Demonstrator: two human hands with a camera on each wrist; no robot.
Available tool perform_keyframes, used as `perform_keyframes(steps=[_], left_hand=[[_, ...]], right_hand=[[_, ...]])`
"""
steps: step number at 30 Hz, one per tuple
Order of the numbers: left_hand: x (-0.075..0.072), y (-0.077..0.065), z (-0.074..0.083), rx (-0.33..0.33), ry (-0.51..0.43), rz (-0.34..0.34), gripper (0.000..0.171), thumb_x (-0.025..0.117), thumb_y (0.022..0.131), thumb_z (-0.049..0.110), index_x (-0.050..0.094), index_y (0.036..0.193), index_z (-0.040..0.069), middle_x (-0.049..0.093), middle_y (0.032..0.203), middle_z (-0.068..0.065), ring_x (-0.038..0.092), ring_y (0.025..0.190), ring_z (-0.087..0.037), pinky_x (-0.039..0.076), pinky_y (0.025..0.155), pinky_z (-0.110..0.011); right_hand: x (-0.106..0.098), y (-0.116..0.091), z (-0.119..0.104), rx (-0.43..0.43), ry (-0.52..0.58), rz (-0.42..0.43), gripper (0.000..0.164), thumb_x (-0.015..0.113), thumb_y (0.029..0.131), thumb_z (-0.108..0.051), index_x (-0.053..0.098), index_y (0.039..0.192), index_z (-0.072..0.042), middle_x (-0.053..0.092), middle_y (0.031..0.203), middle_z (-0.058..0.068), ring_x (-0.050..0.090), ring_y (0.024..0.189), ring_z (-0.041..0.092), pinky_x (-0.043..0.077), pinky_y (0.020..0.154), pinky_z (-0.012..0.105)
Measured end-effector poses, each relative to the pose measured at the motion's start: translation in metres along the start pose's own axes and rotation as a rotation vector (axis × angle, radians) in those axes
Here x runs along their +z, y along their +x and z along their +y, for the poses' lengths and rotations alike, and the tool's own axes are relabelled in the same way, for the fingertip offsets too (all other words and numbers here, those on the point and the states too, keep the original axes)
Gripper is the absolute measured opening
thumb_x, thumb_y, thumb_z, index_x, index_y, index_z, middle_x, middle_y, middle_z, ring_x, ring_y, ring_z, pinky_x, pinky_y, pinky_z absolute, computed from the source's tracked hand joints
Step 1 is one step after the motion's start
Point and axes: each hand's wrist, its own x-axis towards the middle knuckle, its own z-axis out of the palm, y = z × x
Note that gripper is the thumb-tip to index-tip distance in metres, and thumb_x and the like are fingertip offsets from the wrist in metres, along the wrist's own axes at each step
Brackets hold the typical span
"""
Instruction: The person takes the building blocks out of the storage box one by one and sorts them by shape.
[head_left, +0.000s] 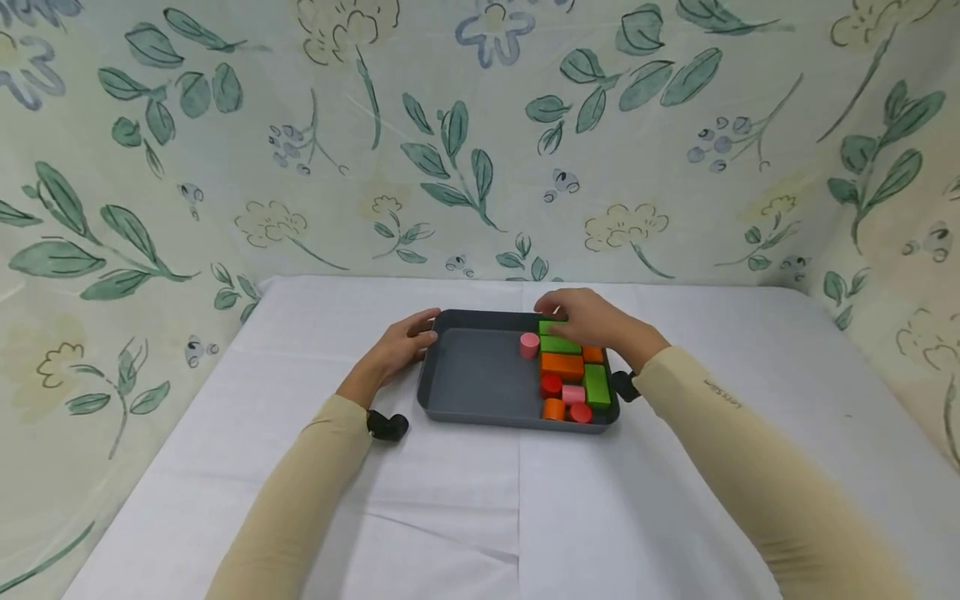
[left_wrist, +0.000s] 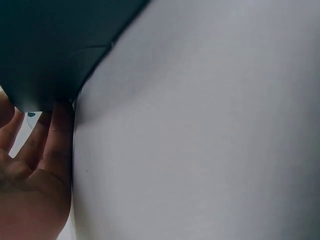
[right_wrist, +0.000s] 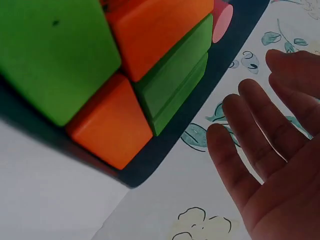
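Note:
A dark grey tray (head_left: 480, 375) lies on the white cloth with blocks grouped in its right part. My left hand (head_left: 405, 343) is at the tray's left side, its rather straight fingers touching the outer wall; in the left wrist view those fingers (left_wrist: 59, 137) meet the tray (left_wrist: 60, 50). Over the far right of the tray is my right hand (head_left: 588, 318), above two long green blocks (head_left: 561, 345). In the right wrist view the right hand (right_wrist: 285, 165) has relaxed, spread fingers and holds nothing; the green blocks (right_wrist: 175, 75) lie side by side inside the rim.
Beside the green blocks stands a pink cylinder (head_left: 529, 345). Nearer are an orange block (head_left: 562, 367), a red cylinder (head_left: 551, 386), a pink piece (head_left: 573, 394), an upright green block (head_left: 597, 386) and an orange cylinder (head_left: 553, 409). A floral curtain (head_left: 480, 167) hangs behind the table.

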Motion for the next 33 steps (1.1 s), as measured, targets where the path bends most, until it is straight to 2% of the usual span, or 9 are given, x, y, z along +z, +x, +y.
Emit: perform_keyframes(steps=[6, 10, 13, 22, 29, 33], left_hand=[[-0.001, 0.005, -0.004, -0.011, -0.001, -0.003, 0.056, 0.051, 0.104, 0.021, 0.032, 0.155, 0.031, 0.029, 0.164, -0.007, 0.034, 0.15, -0.028, 0.033, 0.123, -0.048], [0.0, 0.002, -0.005, -0.007, 0.007, 0.009, 0.054, 0.052, 0.103, 0.023, 0.035, 0.154, 0.034, 0.032, 0.163, -0.006, 0.036, 0.149, -0.027, 0.033, 0.123, -0.047], [0.001, 0.001, -0.005, 0.001, 0.011, 0.013, 0.054, 0.052, 0.103, 0.023, 0.035, 0.154, 0.033, 0.032, 0.163, -0.006, 0.037, 0.148, -0.028, 0.035, 0.122, -0.048], [0.002, 0.001, -0.003, 0.012, 0.009, -0.001, 0.055, 0.052, 0.103, 0.021, 0.035, 0.154, 0.031, 0.032, 0.163, -0.008, 0.038, 0.148, -0.029, 0.036, 0.121, -0.048], [0.0, 0.003, -0.004, 0.003, 0.003, 0.004, 0.055, 0.053, 0.103, 0.023, 0.035, 0.154, 0.032, 0.032, 0.163, -0.007, 0.038, 0.148, -0.028, 0.035, 0.121, -0.048], [0.0, 0.002, -0.003, -0.004, -0.003, 0.006, 0.055, 0.053, 0.103, 0.022, 0.034, 0.154, 0.033, 0.032, 0.163, -0.007, 0.037, 0.148, -0.028, 0.035, 0.122, -0.048]], right_hand=[[0.011, 0.017, -0.005, 0.048, 0.013, -0.065, 0.04, 0.06, 0.094, -0.01, 0.06, 0.134, -0.005, 0.065, 0.13, 0.016, 0.059, 0.118, 0.031, 0.052, 0.106, 0.047], [0.02, 0.021, -0.008, 0.075, 0.003, -0.136, 0.043, 0.063, 0.095, -0.016, 0.059, 0.136, -0.005, 0.063, 0.133, 0.015, 0.055, 0.122, 0.032, 0.049, 0.11, 0.048], [0.025, 0.022, -0.01, 0.088, -0.01, -0.154, 0.042, 0.064, 0.095, -0.018, 0.06, 0.135, -0.005, 0.062, 0.134, 0.015, 0.053, 0.123, 0.033, 0.047, 0.111, 0.049], [0.035, 0.025, -0.006, 0.081, -0.056, -0.122, 0.034, 0.065, 0.095, -0.017, 0.066, 0.127, -0.006, 0.065, 0.124, 0.013, 0.053, 0.113, 0.03, 0.049, 0.108, 0.046], [0.032, 0.025, -0.006, 0.073, 0.004, -0.084, 0.033, 0.065, 0.094, -0.018, 0.067, 0.125, -0.007, 0.066, 0.124, 0.012, 0.054, 0.114, 0.03, 0.05, 0.107, 0.048], [0.026, 0.022, -0.003, 0.039, 0.034, -0.036, 0.03, 0.066, 0.093, -0.021, 0.069, 0.12, -0.008, 0.067, 0.118, 0.011, 0.055, 0.109, 0.028, 0.054, 0.099, 0.044]])
